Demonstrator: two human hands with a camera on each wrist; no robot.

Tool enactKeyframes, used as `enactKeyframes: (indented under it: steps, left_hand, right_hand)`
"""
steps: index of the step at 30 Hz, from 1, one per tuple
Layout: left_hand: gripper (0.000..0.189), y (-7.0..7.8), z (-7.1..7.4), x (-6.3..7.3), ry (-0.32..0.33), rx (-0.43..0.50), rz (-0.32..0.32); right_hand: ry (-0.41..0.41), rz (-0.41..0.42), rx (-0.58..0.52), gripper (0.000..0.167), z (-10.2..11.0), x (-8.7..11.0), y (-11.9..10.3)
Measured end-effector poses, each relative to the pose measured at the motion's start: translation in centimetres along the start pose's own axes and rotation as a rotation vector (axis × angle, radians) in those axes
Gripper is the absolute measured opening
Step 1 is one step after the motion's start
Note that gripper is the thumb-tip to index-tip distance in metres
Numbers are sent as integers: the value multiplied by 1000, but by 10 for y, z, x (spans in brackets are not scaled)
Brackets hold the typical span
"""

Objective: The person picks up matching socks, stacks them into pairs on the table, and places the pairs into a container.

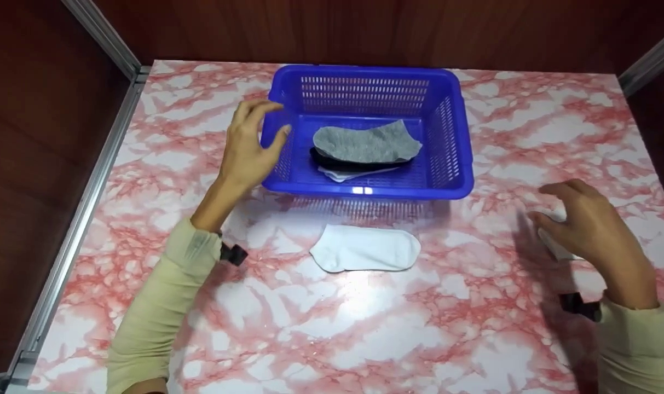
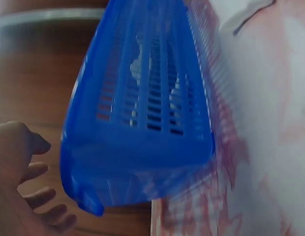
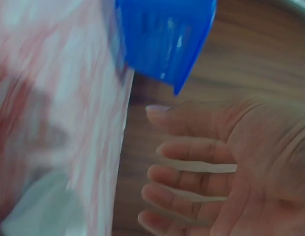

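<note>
A blue plastic basket (image 1: 364,192) stands at the back middle of the table. In it a grey sock (image 1: 364,145) lies on a black sock (image 1: 359,164), with something white (image 1: 337,176) beneath. My left hand (image 1: 247,148) is by the basket's left rim, fingers loosely bent and holding nothing. A white ankle sock (image 1: 367,249) lies flat in front of the basket. On the right, my right hand (image 1: 597,230) hovers with parted fingers over a whitish cloth item (image 1: 553,246), mostly hidden by the hand. This item (image 3: 46,211) looks blurred in the right wrist view.
The table (image 1: 419,334) has a red and white marbled top. Dark wooden panels (image 1: 397,33) rise behind it and at the sides. Metal rails (image 1: 99,164) run along the left edge and up the corners.
</note>
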State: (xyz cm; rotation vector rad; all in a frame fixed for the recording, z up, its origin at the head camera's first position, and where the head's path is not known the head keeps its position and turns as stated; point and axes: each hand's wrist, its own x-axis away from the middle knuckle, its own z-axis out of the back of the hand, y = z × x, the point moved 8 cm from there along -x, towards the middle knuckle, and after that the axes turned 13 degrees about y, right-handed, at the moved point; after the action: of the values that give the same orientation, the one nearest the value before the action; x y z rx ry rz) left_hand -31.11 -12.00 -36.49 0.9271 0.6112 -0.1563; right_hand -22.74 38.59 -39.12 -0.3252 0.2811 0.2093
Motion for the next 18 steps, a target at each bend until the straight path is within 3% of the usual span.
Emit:
enactKeyframes:
  steps: [3,8,11,18]
  left_hand:
    - [44,-16,-4,-7,-18,-27,78]
    - [52,-33,-16,-7,-82,-71,173]
    - [54,-35,-25,-4,-113,-82,203]
    - [60,-37,-34,-4,-138,-110,225]
  right_hand:
    - [-35,-60,18,47,-2,3,20]
    - [-101,-191,34,52,-7,12,54]
    - [-135,-254,50,55,-8,19,70]
    - [-185,-292,24,65,-11,32,94]
